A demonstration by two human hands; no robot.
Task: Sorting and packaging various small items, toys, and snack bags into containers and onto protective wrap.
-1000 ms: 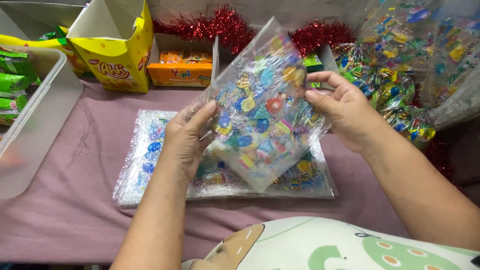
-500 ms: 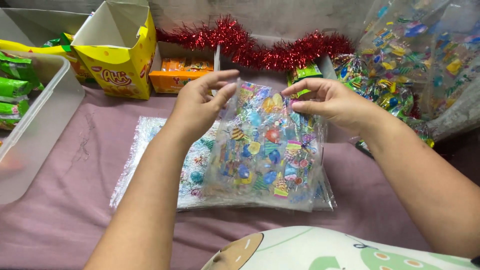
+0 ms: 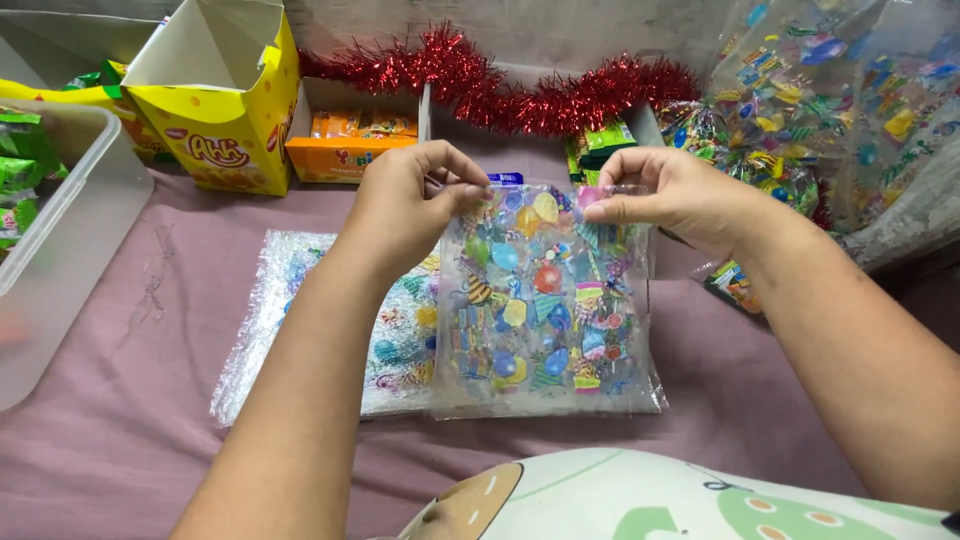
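1. A mauve cloth [image 3: 130, 440] covers the table, with red tinsel [image 3: 520, 80] at twelve o'clock and a yellow box [image 3: 225, 100] at ten.
2. My left hand [image 3: 410, 205] and right hand [image 3: 665, 195] each pinch a top corner of the clear printed bag [image 3: 545, 300].
3. The bag hangs toward six o'clock below my fingers, long axis vertical, both hands equally near, over the stack of bags [image 3: 310, 320].

The printed bag [image 3: 545, 300] stands between both hands, overlapping the bag stack [image 3: 330, 320] on the bench [image 3: 150, 440]. Behind lie the open box [image 3: 225, 90] and tinsel [image 3: 520, 85]; the plastic tub [image 3: 60, 240] sits left.
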